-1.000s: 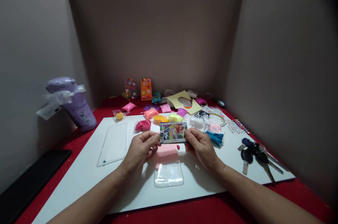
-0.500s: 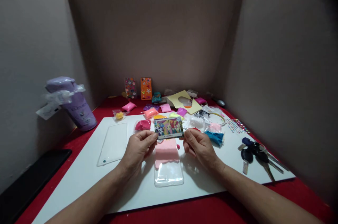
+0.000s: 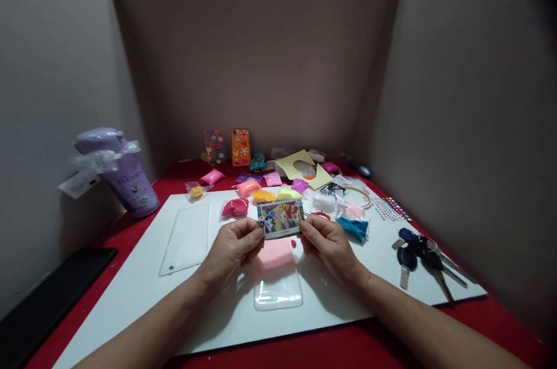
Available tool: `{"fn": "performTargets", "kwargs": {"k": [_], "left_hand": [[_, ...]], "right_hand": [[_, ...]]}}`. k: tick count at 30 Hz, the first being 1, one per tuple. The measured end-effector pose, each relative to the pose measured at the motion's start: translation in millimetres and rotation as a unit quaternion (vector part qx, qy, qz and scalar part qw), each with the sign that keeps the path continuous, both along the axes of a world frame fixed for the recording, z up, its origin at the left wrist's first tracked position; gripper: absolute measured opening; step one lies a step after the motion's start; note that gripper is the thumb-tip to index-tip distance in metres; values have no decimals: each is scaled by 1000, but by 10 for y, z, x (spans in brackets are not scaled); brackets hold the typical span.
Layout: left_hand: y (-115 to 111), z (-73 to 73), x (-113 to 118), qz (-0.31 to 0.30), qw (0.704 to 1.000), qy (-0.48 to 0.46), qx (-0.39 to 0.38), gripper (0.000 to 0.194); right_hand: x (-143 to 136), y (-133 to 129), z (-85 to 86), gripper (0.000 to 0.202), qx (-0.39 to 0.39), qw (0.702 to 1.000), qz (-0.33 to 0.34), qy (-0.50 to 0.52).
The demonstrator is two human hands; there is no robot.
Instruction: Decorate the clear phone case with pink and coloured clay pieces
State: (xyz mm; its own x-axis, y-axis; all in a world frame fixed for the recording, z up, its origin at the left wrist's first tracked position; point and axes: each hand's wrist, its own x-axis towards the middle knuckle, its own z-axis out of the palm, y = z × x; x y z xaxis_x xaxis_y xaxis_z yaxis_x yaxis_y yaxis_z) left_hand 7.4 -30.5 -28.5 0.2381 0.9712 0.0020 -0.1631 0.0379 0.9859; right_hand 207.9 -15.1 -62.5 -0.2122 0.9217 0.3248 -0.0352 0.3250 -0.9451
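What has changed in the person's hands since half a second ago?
The picture card has come slightly lower in view, and the right hand has shifted a little left, its thumb now overlapping the card's right edge. The left hand holds the other end, as before. The middle clear phone case, pink sheet and keys stayed put.

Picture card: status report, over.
Left hand, right hand: pinching picture card by opposite ends. Printed side in view. Card hides far end of clear phone case.
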Motion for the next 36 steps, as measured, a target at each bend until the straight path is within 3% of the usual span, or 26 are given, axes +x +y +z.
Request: {"fn": "performTargets", "kwargs": {"k": [16, 28, 36], "left_hand": [[0, -40, -1, 67, 997, 24, -20, 28], [-4, 25, -6, 14, 999, -22, -43, 27], [0, 19, 21, 77, 994, -46, -57, 26]], "right_hand": [[2, 6, 19, 39, -11, 999, -43, -15], [8, 11, 5, 41, -6, 999, -31, -15], [12, 21, 0, 41, -8, 998, -54, -27]]}}
